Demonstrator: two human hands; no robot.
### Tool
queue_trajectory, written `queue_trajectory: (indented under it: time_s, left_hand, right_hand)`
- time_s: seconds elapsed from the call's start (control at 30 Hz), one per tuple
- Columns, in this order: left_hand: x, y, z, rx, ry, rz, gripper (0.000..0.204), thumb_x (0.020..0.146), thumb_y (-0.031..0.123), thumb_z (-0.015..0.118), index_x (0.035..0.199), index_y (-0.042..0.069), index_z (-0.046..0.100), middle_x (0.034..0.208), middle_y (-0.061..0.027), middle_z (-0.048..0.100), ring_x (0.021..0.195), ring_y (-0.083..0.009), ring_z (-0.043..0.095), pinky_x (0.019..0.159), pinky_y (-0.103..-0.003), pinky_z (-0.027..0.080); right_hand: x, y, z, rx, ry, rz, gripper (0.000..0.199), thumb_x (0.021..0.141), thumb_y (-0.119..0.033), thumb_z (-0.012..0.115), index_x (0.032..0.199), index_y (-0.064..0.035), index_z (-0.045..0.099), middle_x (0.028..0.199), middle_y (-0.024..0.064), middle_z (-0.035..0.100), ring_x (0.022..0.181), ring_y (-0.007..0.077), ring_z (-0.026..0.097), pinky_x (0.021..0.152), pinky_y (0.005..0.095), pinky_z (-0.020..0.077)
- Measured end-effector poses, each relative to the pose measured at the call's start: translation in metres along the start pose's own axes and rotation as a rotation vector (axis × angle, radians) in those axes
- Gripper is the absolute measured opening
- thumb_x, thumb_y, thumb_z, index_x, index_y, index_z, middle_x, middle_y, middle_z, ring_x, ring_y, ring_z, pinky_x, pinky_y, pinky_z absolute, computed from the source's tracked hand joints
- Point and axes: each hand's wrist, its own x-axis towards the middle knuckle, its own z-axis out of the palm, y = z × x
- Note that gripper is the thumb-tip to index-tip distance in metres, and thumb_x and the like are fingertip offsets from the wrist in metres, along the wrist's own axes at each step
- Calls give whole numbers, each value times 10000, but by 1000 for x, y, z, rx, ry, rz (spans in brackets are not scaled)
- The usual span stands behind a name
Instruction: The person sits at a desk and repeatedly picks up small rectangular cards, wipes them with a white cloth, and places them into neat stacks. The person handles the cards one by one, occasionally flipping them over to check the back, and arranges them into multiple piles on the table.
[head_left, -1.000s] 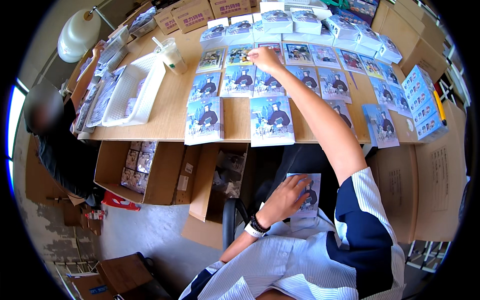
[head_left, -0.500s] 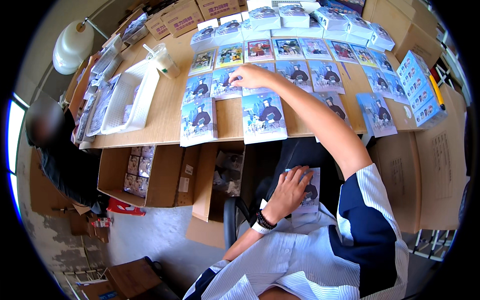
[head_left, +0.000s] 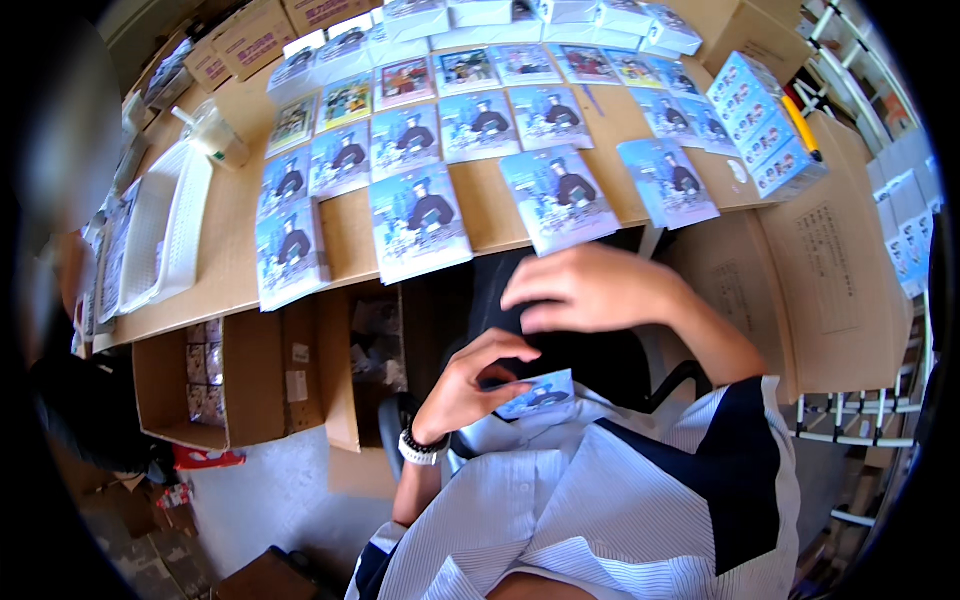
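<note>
The step in hand looks like gathering printed cards one by one; the next move seems to call for steadying the blue card [head_left: 548, 392], which sits tilted nearer than the table [head_left: 348, 235]; the left hand [head_left: 456, 395] is half open, thumb against the card's left end — whether fingers grip beneath, I cannot tell; the right hand [head_left: 592, 288], blurred and loosely curled, hovers just beyond — any hold there I cannot tell; card stacks [head_left: 420, 222] line the table's near edge

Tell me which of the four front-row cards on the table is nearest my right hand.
The third card from the left: its lower edge is right by your right hand in the picture; the others lie farther off.
</note>
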Motion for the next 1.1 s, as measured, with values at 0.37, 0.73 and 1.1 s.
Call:
queue_trajectory:
  time_s: [0.37,0.73,1.1]
  left_hand:
    - [-1,-17,15,-884,-245,-171,1127,640,220,839,1560,6,225,1472,-222,478,1410,-337,450,1206,-461,281]
    - [12,-6,13,-546,-291,-140,1260,616,303,937,1591,14,193,1517,-149,398,1405,-257,422,1192,-418,299]
    - [25,-11,18,-734,-399,-84,1232,630,390,950,1553,-57,267,1541,-232,409,1444,-341,412,1216,-486,283]
  right_hand:
    - [-44,-31,7,69,175,-22,93,901,-63,714,977,-10,709,859,90,725,755,276,723,658,346,570]
    - [-45,-45,5,-10,252,-138,127,853,-125,778,918,-23,740,1116,80,706,907,264,718,772,355,574]
    - [-36,-48,-11,2,377,-58,59,878,-41,708,875,-10,658,1000,60,696,863,235,685,770,344,540]
